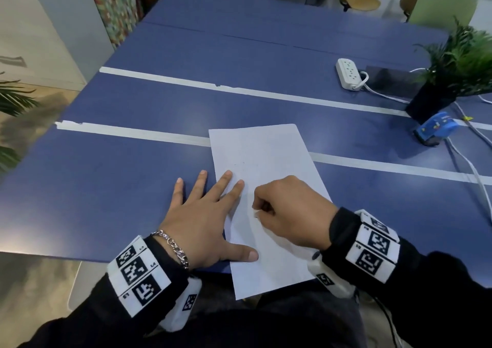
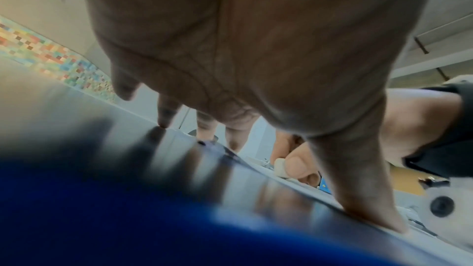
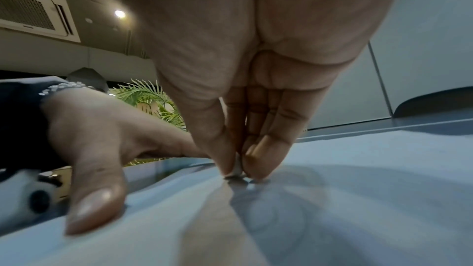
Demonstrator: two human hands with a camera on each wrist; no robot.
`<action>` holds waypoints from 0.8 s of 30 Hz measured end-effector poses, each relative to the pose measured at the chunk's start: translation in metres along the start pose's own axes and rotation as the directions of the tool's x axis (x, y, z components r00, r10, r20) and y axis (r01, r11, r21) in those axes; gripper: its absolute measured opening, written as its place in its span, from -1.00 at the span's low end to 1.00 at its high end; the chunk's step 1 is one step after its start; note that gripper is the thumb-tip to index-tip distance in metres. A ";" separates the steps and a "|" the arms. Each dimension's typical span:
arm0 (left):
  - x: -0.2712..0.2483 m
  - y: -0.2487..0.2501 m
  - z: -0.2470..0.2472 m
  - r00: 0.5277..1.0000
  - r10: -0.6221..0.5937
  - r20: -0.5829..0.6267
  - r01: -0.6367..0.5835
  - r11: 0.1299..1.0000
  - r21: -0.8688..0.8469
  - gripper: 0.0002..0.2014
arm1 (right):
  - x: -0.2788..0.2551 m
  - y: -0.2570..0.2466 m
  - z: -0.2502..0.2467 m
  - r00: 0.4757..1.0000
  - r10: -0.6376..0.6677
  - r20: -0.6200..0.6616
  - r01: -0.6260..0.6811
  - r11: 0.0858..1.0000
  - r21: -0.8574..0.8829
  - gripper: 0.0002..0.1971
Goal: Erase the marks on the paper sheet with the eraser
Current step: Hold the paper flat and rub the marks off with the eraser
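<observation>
My right hand (image 1: 290, 212) pinches the small white rubber eraser (image 2: 280, 167), its end down on the white paper sheet (image 1: 266, 156); my left hand (image 1: 202, 222), fingers flat, pins the sheet to the blue table (image 1: 133, 177) against slipping.

Blue table in an office room

A blue rectangular table (image 1: 159, 177) crossed by white tape strips (image 1: 239, 90); beyond its far edge, tan and pale green chairs (image 1: 442, 7); left of it, a multicoloured mosaic panel (image 1: 114, 4); overhead, a white ceiling air-conditioning unit (image 3: 33, 11) and round lamp (image 3: 119, 14).
</observation>
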State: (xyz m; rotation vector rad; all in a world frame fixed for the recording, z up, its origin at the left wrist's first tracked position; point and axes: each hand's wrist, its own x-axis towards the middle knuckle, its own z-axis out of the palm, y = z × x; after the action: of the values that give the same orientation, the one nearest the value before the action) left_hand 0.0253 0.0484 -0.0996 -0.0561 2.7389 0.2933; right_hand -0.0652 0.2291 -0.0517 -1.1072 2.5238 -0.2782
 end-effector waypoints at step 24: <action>0.008 0.002 0.007 1.000 0.005 -0.029 -0.007 0.998 -0.060 0.40 | 0.011 -0.012 -0.002 0.996 -0.065 0.066 0.072 0.993 -0.095 -0.87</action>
State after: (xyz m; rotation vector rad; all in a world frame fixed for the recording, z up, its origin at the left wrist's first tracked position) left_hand 0.0202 0.0522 -0.1083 -0.0688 2.7591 0.3795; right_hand -0.0649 0.2130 -0.0491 -1.2219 2.4706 -0.1379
